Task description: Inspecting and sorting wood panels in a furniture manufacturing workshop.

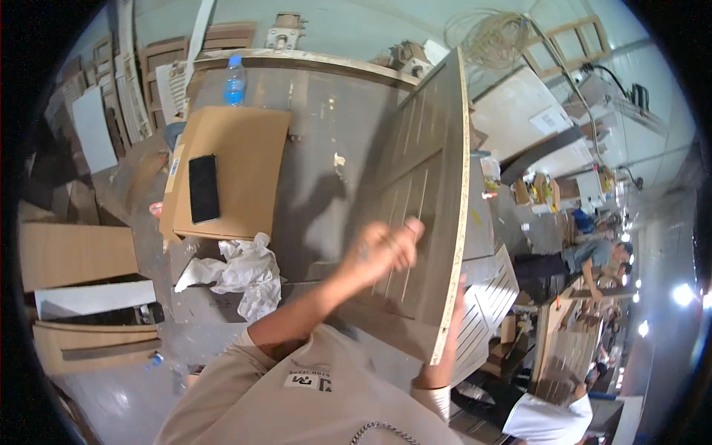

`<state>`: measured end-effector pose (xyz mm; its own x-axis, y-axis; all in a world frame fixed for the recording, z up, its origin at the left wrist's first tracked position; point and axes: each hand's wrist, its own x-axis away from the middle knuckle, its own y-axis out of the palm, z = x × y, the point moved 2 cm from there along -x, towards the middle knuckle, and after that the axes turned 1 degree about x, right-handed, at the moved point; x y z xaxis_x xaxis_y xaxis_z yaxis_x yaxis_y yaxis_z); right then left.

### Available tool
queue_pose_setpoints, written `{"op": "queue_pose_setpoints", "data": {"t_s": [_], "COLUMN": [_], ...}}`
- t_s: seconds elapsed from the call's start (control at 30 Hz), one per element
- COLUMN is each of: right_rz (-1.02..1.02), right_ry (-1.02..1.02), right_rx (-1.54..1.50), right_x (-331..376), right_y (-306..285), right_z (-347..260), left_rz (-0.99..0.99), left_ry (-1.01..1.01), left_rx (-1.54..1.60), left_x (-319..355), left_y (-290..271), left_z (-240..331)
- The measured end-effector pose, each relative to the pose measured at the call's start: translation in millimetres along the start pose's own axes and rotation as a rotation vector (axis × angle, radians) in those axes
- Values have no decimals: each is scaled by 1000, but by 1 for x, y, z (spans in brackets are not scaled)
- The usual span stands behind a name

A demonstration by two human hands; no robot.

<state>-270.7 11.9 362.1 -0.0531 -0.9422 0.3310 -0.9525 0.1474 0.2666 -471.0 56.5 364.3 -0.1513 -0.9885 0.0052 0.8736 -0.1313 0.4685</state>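
Observation:
A brown grooved wooden panel (415, 185) stands tilted on its edge, its pale raw edge toward my right. My left hand (386, 248) is in front of its grooved face, slightly blurred, with the fingers curled in. Whatever may be between those fingers is too smeared to make out. Behind the panel's near end, my right hand (458, 297) holds it from the far side; most of that hand is hidden by the panel. Beneath lies a grey-brown work surface (311, 133) with pale scuffs.
To the left, a black phone (204, 189) lies on a cardboard box (252, 148). A blue-capped bottle (234, 81) stands behind it, and crumpled white wrapping (248, 274) lies nearer. Wooden boards (78, 256) are at far left. Another person (586, 259) works at right.

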Motion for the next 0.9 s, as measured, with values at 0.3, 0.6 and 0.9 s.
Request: {"op": "queue_pose_setpoints", "data": {"t_s": [0.3,0.6,0.9], "right_rz": [-1,172,61], "right_ry": [-110,-174,-474], "right_rx": [308,317,449], "right_x": [-2,27,170], "right_y": [8,-8,-66], "right_z": [-89,-113,-114], "left_rz": [226,548,176], "left_ry": [-734,-541,-521], "left_rx": [-44,-527,-11], "left_x": [-28,-19,8], "left_y": [-115,-36,-10], "left_z": [-260,-224,-222]}}
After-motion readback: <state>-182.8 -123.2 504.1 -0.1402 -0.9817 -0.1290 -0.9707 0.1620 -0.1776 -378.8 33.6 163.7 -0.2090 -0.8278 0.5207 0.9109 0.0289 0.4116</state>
